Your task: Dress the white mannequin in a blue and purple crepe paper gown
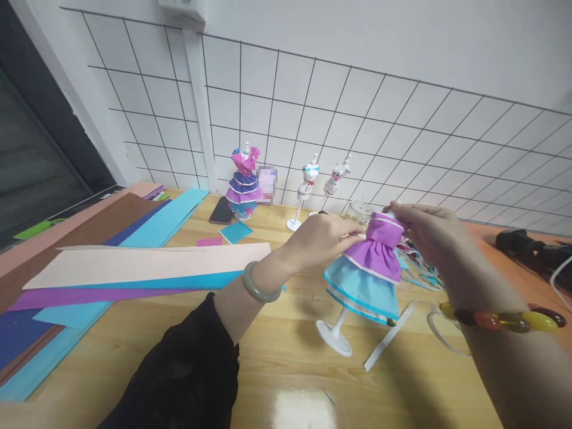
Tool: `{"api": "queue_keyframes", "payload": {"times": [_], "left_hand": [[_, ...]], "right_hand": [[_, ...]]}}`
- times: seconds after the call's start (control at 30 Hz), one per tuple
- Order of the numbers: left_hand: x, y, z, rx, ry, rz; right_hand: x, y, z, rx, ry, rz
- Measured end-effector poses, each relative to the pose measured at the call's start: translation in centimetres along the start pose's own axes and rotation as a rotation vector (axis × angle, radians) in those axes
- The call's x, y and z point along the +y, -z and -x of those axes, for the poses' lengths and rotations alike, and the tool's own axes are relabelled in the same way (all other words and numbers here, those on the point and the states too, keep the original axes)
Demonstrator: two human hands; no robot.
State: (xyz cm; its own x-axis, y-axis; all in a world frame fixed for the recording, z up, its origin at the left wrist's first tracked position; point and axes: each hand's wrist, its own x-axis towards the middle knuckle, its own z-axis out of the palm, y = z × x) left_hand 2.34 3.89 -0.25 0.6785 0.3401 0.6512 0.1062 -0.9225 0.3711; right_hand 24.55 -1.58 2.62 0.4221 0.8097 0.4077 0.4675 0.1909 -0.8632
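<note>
A small dress form on a white stand wears a doll dress with a purple bodice and overskirt above a light blue skirt. The form leans to one side in front of me, its round base near the tabletop. From the left, my left hand has its fingers closed at the side of the bodice. My right hand pinches the top of the form by the dress's upper edge. Its fingertips are partly hidden. A thin white strip lies below the skirt.
Crepe paper strips in several colours cover the left of the wooden table. Behind stand a dressed form and two bare-stemmed forms, near a phone. Ribbons lie beyond my right hand; a wire grid lines the wall.
</note>
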Motion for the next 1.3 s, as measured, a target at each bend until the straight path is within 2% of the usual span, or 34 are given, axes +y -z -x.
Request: {"api": "queue_keyframes", "payload": {"times": [0.07, 0.17, 0.4, 0.73, 0.87, 1.0, 1.07, 1.3], "left_hand": [[0.0, -0.1, 0.0, -0.009, -0.077, -0.133], [0.0, -0.4, 0.2, -0.018, -0.114, -0.253], [0.3, -0.6, 0.3, -0.015, -0.125, -0.313], [0.0, -0.8, 0.3, -0.067, -0.05, -0.309], [-0.3, -0.3, 0.3, -0.1, -0.035, -0.274], [-0.9, 0.7, 0.2, -0.11, 0.038, -0.239], [-1.3, 1.4, 0.2, -0.078, 0.095, -0.211], [-2.7, 3.8, 0.4, 0.162, 0.294, -0.145]], "right_hand": [[0.2, -0.3, 0.1, -0.057, -0.128, -0.072], [0.3, -0.6, 0.3, -0.115, -0.263, -0.157], [0.7, -0.9, 0.4, -0.138, -0.329, -0.256], [1.3, -1.4, 0.5, -0.181, -0.258, -0.23], [1.3, -1.1, 0.2, -0.147, -0.292, -0.24], [1.0, -1.0, -0.1, -0.137, -0.282, -0.243], [0.8, -1.0, -0.4, -0.111, -0.25, -0.244], [-0.9, -1.8, -2.2, 0.04, -0.06, -0.239]]}}
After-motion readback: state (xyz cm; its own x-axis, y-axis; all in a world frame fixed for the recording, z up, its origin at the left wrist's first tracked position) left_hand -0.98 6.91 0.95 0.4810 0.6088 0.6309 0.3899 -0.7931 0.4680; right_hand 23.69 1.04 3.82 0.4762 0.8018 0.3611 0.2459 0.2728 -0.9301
